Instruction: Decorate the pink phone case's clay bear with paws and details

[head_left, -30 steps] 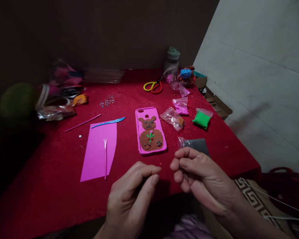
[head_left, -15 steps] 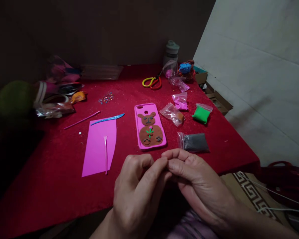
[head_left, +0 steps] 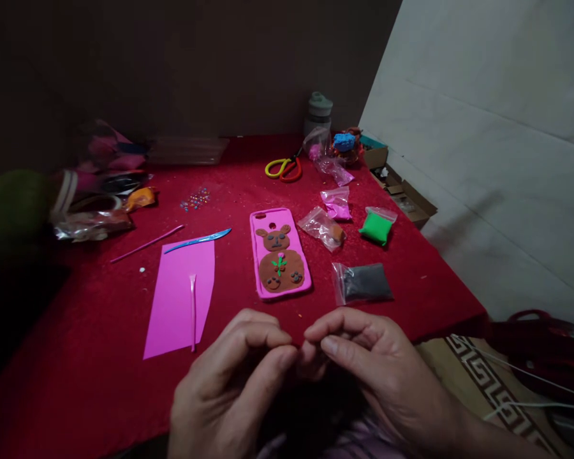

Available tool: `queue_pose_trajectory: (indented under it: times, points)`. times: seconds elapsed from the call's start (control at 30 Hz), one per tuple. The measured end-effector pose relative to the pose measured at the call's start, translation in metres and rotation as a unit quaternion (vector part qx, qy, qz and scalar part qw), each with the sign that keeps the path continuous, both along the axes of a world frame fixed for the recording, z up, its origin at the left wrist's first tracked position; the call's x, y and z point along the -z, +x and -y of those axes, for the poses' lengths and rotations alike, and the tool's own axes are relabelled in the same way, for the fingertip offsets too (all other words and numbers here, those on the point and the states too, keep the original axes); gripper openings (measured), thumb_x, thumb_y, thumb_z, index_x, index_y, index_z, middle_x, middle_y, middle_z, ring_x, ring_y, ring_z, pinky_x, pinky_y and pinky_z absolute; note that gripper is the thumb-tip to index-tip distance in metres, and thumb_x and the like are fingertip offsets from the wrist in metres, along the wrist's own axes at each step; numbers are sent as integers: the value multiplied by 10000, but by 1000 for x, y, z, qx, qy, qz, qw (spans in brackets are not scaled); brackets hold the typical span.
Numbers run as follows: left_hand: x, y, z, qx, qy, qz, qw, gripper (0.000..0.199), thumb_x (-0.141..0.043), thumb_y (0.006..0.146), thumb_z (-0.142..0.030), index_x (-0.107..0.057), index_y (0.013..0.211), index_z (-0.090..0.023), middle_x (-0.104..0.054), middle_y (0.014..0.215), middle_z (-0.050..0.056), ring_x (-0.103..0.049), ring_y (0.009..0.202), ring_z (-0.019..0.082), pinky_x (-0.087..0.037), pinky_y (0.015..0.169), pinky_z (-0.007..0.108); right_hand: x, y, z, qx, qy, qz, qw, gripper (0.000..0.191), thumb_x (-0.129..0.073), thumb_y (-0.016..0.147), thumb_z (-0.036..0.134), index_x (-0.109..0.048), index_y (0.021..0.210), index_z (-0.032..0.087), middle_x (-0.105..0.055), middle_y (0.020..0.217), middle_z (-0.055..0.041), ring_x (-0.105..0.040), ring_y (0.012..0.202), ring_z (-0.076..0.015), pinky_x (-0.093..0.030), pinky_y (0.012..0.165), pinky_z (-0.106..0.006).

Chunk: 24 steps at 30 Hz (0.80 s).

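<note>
My left hand [head_left: 234, 376] is at the bottom centre, fingers curled, thumb near the index fingertip; anything between them is too small to make out. Just to its right, my right hand [head_left: 382, 363] has its thumb and fingers bent together, and whatever it may hold is hidden. Beyond both hands lies a pink phone case [head_left: 307, 271] bearing a brown clay bear [head_left: 291, 262] with a green-stemmed pink flower. A bag of dark clay [head_left: 367, 282] lies past my right hand. Left of the case, a pink sheet [head_left: 172, 306] carries a pink tool [head_left: 192, 312] and a blue knife [head_left: 198, 240].
Yellow-and-red scissors [head_left: 284, 169], a bottle [head_left: 319, 113] and bags of clay, one green [head_left: 377, 226], stand or lie farther back. Beads [head_left: 196, 199] and a pink stick [head_left: 147, 244] are on the left of the red tabletop [head_left: 90, 357].
My hands have drawn apart from touching at the fingertips, the left moving left and down. The view has shifted, so the table things appear lower and farther left.
</note>
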<state>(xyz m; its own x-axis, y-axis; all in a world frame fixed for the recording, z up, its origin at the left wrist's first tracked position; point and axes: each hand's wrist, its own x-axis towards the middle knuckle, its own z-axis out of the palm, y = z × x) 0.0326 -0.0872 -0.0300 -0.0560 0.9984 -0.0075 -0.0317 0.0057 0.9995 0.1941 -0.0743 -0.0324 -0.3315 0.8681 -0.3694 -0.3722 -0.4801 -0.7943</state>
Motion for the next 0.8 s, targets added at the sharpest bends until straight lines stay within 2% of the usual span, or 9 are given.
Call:
queue_pose_trajectory:
  times: [0.07, 0.13, 0.2, 0.33, 0.47, 0.6, 0.67, 0.8]
  points:
    - [2, -1, -1, 13, -98, 122, 988, 38, -687, 805, -211, -671, 773, -223, -617, 704, -11, -610, 627, 127, -498, 577, 226, 1, 3, 0, 4, 17, 21, 1000, 158, -712, 834, 322, -702, 887, 174, -716, 788, -35, -658, 726, -103, -502, 707, -208]
    - [4, -3, -4, 56, -161, 195, 966, 54, -718, 784, -194, -670, 787, -221, -625, 659, -18, -603, 621, 114, -486, 590, 211, 1, 4, 0, 8, 27, 37, 999, 160, -707, 840, 333, -701, 890, 181, -720, 787, -35, -661, 719, -103, -506, 699, -204]
    - [5, -6, -7, 98, -183, 236, 949, 63, -728, 778, -176, -684, 801, -215, -654, 662, -9, -586, 604, 94, -463, 579, 188, 2, 4, 0, 10, 38, 55, 998, 152, -694, 850, 331, -702, 900, 188, -720, 791, -32, -663, 721, -103, -511, 698, -201]
    - [4, -9, -9, 93, -195, 280, 935, 35, -695, 813, -206, -708, 846, -209, -661, 675, 6, -580, 597, 90, -439, 535, 166, 3, 3, -1, 0, 80, 104, 991, 140, -673, 861, 328, -711, 889, 195, -714, 776, -23, -658, 730, -103, -518, 703, -193]
    - [2, -8, -6, 85, -204, 262, 940, 141, -613, 882, -315, -695, 839, -209, -619, 628, -3, -543, 539, 87, -420, 478, 165, 6, 2, -3, -1, 121, 132, 984, 131, -642, 883, 325, -715, 888, 216, -715, 764, -13, -660, 728, -101, -514, 693, -179]
    - [0, -6, -1, 7, -166, 172, 971, 286, -589, 893, -379, -673, 709, -178, -564, 530, -14, -486, 469, 61, -392, 464, 149, 8, 2, -6, 0, 140, 152, 978, 122, -626, 892, 313, -710, 904, 225, -715, 768, -8, -651, 716, -95, -502, 668, -166]
    - [-1, -6, 1, -11, -145, 140, 979, 275, -616, 874, -386, -694, 716, -176, -583, 539, -10, -501, 477, 61, -401, 471, 145, 10, 2, -7, 1, 147, 165, 975, 128, -618, 895, 314, -707, 908, 224, -712, 766, -10, -647, 712, -99, -501, 667, -174]
    - [-1, -6, 2, -21, -153, 166, 974, 137, -707, 806, -331, -740, 846, -204, -654, 610, -3, -564, 505, 68, -429, 490, 136, 15, 2, -8, -6, 176, 192, 966, 152, -580, 914, 313, -698, 932, 218, -708, 782, -19, -658, 734, -119, -518, 691, -205]
